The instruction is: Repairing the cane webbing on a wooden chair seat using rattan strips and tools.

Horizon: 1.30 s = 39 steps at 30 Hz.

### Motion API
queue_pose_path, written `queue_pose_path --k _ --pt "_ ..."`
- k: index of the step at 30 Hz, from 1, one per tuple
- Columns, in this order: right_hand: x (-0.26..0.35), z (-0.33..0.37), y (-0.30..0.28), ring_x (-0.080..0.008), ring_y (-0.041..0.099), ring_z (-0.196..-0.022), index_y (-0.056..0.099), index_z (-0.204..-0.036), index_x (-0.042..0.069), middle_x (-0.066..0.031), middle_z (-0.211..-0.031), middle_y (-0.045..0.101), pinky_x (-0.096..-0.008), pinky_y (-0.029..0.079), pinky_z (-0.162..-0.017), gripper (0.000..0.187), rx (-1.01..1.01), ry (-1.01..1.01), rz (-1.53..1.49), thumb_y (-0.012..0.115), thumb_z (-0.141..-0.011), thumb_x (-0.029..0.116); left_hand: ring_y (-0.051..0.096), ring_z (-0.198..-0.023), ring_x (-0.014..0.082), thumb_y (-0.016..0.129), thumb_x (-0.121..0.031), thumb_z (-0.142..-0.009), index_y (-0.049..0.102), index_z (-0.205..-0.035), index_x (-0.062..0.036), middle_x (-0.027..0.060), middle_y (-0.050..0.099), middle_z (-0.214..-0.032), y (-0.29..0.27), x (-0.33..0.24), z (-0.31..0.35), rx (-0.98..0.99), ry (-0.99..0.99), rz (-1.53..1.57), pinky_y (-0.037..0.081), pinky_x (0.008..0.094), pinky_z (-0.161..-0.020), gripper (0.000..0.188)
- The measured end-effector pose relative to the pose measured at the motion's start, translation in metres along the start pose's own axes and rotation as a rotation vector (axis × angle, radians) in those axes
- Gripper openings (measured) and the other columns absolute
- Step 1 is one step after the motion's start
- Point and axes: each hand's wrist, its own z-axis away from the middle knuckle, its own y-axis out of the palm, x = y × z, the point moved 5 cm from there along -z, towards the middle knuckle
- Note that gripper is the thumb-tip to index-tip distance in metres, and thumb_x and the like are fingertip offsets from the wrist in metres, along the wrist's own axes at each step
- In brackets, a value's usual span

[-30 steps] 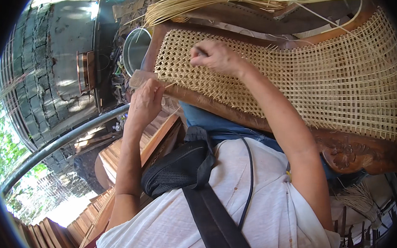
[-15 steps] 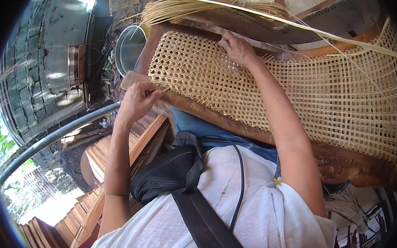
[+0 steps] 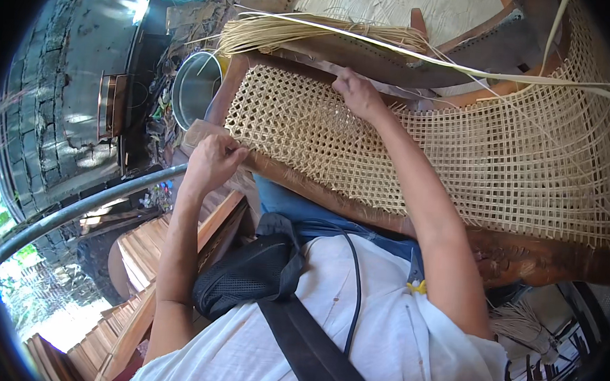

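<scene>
In front of me lies a woven cane panel (image 3: 308, 131), stretched within a brown wooden chair frame (image 3: 305, 180). It is tightly woven at the left and a more open grid toward the right. At the frame's near left corner is my left hand (image 3: 214, 162), its thumb and fingers pinched together at the panel's edge; what they hold is too small to make out. My right hand (image 3: 358, 96) is closed at the panel's far edge, knuckles up, and its fingertips are hidden. Short strand ends stick up from the weave beside the right wrist.
A bundle of cane strands (image 3: 258, 35) lies beyond the panel, with long pale strands (image 3: 459, 64) crossing to the right. A metal bucket (image 3: 194, 89) stands at the left, near a curved pipe (image 3: 95, 202) and stacked wooden pieces (image 3: 137, 257). A black mesh pouch (image 3: 244, 274) hangs at my waist.
The view has shifted slightly, so the chair sits a little lower in it. Both hands stay closed at nearly the same spots on the panel. A loose strand at the upper right now stands higher.
</scene>
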Motion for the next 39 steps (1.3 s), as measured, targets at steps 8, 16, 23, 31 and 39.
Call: queue_pose_path --k 8,16,23,31,39 --pt "-0.054 0.011 -0.047 -0.0060 0.052 -0.054 0.062 -0.092 0.004 -0.0024 -0.074 0.063 -0.0220 0.041 -0.046 0.022 -0.388 0.415 -0.498 0.062 -0.097 0.026 0.067 -0.072 0.0392 0.064 -0.037 -0.085 0.072 -0.078 -0.0041 0.0224 0.066 -0.073 -0.011 -0.030 -0.033 0.065 0.105 -0.231 0.054 0.0483 -0.068 0.034" --pt "-0.051 0.056 -0.020 -0.0031 0.048 -0.047 0.061 -0.102 0.007 -0.0014 -0.077 0.062 -0.0193 0.033 -0.036 0.028 -0.012 0.581 -0.909 0.067 -0.093 0.033 0.069 -0.074 0.0304 0.068 -0.028 -0.087 0.069 -0.089 -0.0025 0.0150 0.069 -0.077 -0.010 -0.009 0.021 0.010 0.035 -0.142 0.053 0.0395 -0.071 0.025" --pt "0.002 0.081 0.003 -0.0058 0.050 -0.048 0.058 -0.097 0.006 -0.0006 -0.073 0.058 -0.0206 0.037 -0.038 0.027 0.042 0.482 -0.794 0.063 -0.096 0.033 0.066 -0.085 0.0367 0.062 -0.016 -0.086 0.067 -0.095 -0.0019 0.0195 0.068 -0.090 0.009 -0.040 -0.010 -0.329 0.239 0.199 0.053 0.0438 -0.076 0.018" --pt "0.005 0.152 -0.022 -0.0104 0.056 -0.054 0.059 -0.098 0.001 -0.0036 -0.071 0.057 -0.0258 0.045 -0.045 0.016 0.214 0.533 -0.609 0.051 -0.095 0.015 0.065 -0.085 0.0297 0.050 -0.035 -0.101 0.064 -0.100 -0.0004 0.0174 0.069 -0.093 0.102 -0.102 -0.093 0.084 0.368 -0.057 0.053 0.0427 -0.073 0.037" --pt "0.029 0.124 -0.021 -0.0083 0.054 -0.054 0.059 -0.110 0.003 -0.0003 -0.070 0.056 -0.0250 0.043 -0.045 0.020 0.161 0.375 -0.532 0.052 -0.096 0.015 0.068 -0.085 0.0235 0.043 -0.045 -0.104 0.066 -0.102 -0.0015 0.0103 0.072 -0.096 0.080 -0.080 -0.109 -0.218 0.668 0.660 0.051 0.0407 -0.069 0.049"
